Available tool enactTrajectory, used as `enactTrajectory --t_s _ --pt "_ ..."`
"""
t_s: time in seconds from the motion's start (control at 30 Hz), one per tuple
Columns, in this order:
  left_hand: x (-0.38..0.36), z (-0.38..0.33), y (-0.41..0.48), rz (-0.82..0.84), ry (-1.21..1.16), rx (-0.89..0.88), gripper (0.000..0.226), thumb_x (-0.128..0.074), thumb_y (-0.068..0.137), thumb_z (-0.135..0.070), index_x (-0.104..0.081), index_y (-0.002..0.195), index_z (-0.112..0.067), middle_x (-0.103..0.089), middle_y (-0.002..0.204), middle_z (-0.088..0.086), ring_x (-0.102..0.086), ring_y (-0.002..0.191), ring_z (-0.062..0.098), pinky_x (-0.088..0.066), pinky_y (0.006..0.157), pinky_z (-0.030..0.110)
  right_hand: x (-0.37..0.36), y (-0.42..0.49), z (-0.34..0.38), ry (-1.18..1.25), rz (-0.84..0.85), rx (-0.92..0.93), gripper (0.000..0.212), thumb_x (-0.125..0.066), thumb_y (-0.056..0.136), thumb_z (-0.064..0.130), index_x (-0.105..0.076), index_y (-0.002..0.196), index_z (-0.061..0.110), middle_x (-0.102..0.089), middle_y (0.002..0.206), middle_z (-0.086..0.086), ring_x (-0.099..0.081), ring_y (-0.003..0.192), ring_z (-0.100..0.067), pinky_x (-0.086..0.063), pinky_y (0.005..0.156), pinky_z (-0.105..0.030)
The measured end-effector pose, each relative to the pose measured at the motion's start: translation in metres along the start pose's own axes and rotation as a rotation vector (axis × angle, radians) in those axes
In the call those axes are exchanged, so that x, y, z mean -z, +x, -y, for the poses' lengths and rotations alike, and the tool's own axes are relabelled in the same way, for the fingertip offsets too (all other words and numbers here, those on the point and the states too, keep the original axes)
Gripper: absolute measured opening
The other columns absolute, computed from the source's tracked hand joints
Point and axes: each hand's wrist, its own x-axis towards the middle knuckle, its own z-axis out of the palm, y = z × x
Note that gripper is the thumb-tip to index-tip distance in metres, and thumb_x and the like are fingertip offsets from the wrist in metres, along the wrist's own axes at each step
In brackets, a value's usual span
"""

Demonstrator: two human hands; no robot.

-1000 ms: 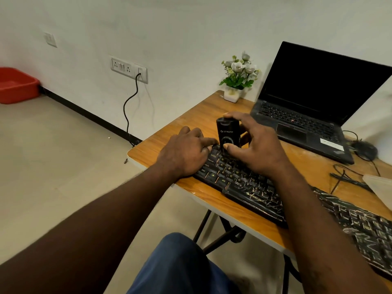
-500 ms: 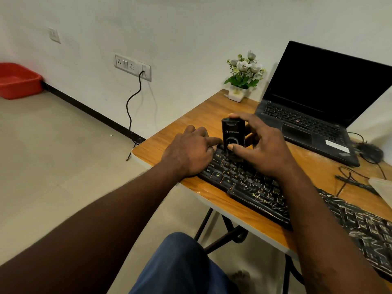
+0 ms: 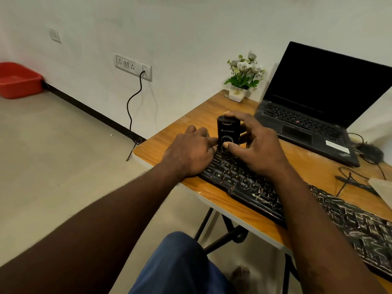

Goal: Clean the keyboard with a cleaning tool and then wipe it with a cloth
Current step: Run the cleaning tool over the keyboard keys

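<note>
Keyboard [image 3: 233,181], matte black, bears boxy cleaning tool [image 3: 228,129] in right hand [image 3: 256,151] grip; left hand [image 3: 188,154] rests slack.

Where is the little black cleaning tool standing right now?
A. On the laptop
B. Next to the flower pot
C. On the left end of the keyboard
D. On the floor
C: the black cleaning tool stands upright on the left end of the keyboard, with the right hand gripping it.
</note>
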Motion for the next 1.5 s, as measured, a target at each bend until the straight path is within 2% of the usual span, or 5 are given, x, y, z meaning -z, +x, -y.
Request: enactTrajectory --t_s 0.27,0.53,0.8,1.07,1.5 --pt "0.000 -0.001 -0.001 -0.001 0.005 -0.002 0.045 -0.034 0.107 -0.043 -0.053 0.146 -0.032 -0.054 0.129 -0.001 -0.041 0.118 0.020 -0.043 0.095 0.048 0.005 -0.005 0.002 0.106 0.022 0.000 0.068 -0.083 0.083 0.017 -0.053 0.138 0.044 -0.065 0.113 0.020 -0.068 0.085 0.001 -0.052 0.066 -0.014" --pt "0.002 -0.001 -0.002 0.011 0.008 -0.005 0.043 -0.033 0.106 -0.041 -0.058 0.137 -0.027 -0.054 0.126 0.001 -0.040 0.114 0.019 -0.043 0.093 0.045 0.008 -0.017 0.006 0.156 0.083 0.061 0.069 -0.083 0.082 0.016 -0.055 0.142 0.036 -0.063 0.123 0.022 -0.069 0.096 -0.005 -0.059 0.070 -0.021" --pt "0.004 -0.003 -0.003 0.006 0.011 -0.001 0.041 -0.034 0.106 -0.039 -0.061 0.132 -0.024 -0.054 0.124 0.002 -0.040 0.112 0.019 -0.044 0.093 0.045 0.008 -0.018 0.004 0.166 0.086 0.065 0.069 -0.084 0.082 0.020 -0.055 0.141 0.038 -0.067 0.121 0.010 -0.070 0.095 -0.012 -0.062 0.073 -0.029" --pt "0.004 -0.004 -0.003 0.006 0.002 -0.002 0.040 -0.035 0.106 -0.038 -0.061 0.132 -0.023 -0.054 0.123 0.003 -0.040 0.111 0.019 -0.043 0.092 0.045 0.010 -0.020 0.007 0.194 0.081 0.042 0.069 -0.085 0.082 0.018 -0.056 0.141 0.039 -0.067 0.116 0.009 -0.069 0.086 -0.007 -0.057 0.067 -0.019" --pt "0.001 0.000 -0.001 0.001 -0.023 0.003 0.045 -0.033 0.105 -0.040 -0.048 0.148 -0.043 -0.052 0.127 -0.004 -0.039 0.115 0.017 -0.042 0.096 0.046 0.020 -0.020 -0.004 0.100 -0.022 -0.028 0.068 -0.084 0.082 0.022 -0.055 0.139 0.046 -0.068 0.113 0.013 -0.070 0.084 -0.004 -0.057 0.067 -0.023"
